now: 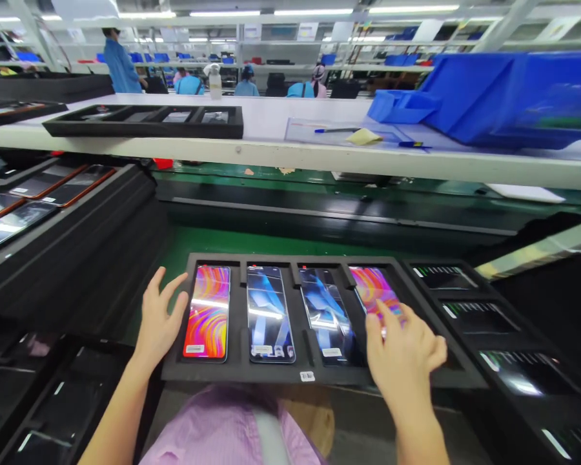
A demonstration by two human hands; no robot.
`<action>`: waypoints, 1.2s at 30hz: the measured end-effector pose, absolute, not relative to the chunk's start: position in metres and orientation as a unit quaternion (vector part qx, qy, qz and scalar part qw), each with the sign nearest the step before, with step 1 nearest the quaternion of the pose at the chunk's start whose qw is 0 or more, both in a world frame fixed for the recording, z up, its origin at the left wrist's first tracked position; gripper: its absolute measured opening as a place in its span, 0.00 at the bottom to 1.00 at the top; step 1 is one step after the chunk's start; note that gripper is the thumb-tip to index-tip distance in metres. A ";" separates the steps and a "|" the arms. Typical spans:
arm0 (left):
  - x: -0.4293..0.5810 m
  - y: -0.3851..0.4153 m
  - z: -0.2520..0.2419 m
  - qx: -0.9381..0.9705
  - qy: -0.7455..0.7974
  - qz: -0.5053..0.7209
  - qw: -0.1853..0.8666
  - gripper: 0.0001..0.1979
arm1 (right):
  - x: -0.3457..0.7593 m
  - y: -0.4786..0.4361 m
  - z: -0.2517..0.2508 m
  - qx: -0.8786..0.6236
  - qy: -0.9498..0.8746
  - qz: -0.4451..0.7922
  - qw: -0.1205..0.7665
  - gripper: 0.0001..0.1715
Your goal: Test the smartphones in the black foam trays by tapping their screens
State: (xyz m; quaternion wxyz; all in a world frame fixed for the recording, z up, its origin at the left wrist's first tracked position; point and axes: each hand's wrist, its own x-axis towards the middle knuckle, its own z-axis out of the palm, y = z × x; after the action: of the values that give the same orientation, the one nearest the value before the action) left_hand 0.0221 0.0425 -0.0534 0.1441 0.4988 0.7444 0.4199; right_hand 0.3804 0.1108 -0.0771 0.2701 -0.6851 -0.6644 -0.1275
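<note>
A black foam tray (297, 371) lies in front of me with several smartphones in its slots, screens up. At the tray's left edge my left hand (162, 316) is open and empty, fingers apart, beside a phone with a red and orange swirl screen (206, 313). Two phones in the middle, a left one (268, 310) and a right one (325, 310), show blue-grey screens. My right hand (401, 349) is over the rightmost phone (374, 284), which has a pink and orange screen. Its fingers are bent and apart at the screen, and the hand hides the phone's lower part.
Another tray of dark phones (498, 316) stands at the right, and stacked black trays (77, 245) rise at the left. A white shelf (271, 145) crosses ahead, bearing a black tray (145, 123), blue bins (489, 97) and a pen (336, 130). People in blue work farther back.
</note>
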 end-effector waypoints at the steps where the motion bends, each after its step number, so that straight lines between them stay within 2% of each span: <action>1: 0.025 0.040 -0.057 0.491 0.734 0.431 0.184 0.21 | 0.364 0.106 -0.075 -0.658 -0.690 -0.110 0.282 0.34; 6: 0.032 0.024 -0.072 0.488 0.690 0.439 0.304 0.31 | 0.312 0.081 -0.070 -0.521 -0.796 0.003 0.310 0.24; 12: 0.031 0.009 -0.073 0.479 0.658 0.444 0.374 0.41 | 0.309 0.079 -0.081 -0.425 -0.862 0.037 0.273 0.22; 31: 0.035 0.009 -0.070 0.455 0.671 0.454 0.369 0.37 | 0.291 0.067 -0.060 -0.380 -0.901 0.053 0.203 0.22; 33: 0.036 0.009 -0.070 0.443 0.669 0.462 0.378 0.37 | 0.298 0.067 -0.061 -0.381 -0.897 0.039 0.223 0.22; 36: 0.039 0.010 -0.068 0.412 0.672 0.479 0.387 0.35 | 0.319 0.066 -0.067 -0.437 -0.848 -0.006 0.298 0.24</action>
State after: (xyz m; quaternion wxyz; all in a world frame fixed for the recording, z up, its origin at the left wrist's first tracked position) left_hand 0.0389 0.0097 -0.0677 0.3866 0.4116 0.6717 0.4795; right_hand 0.3190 0.0658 -0.0666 0.2983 -0.4371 -0.8485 -0.0063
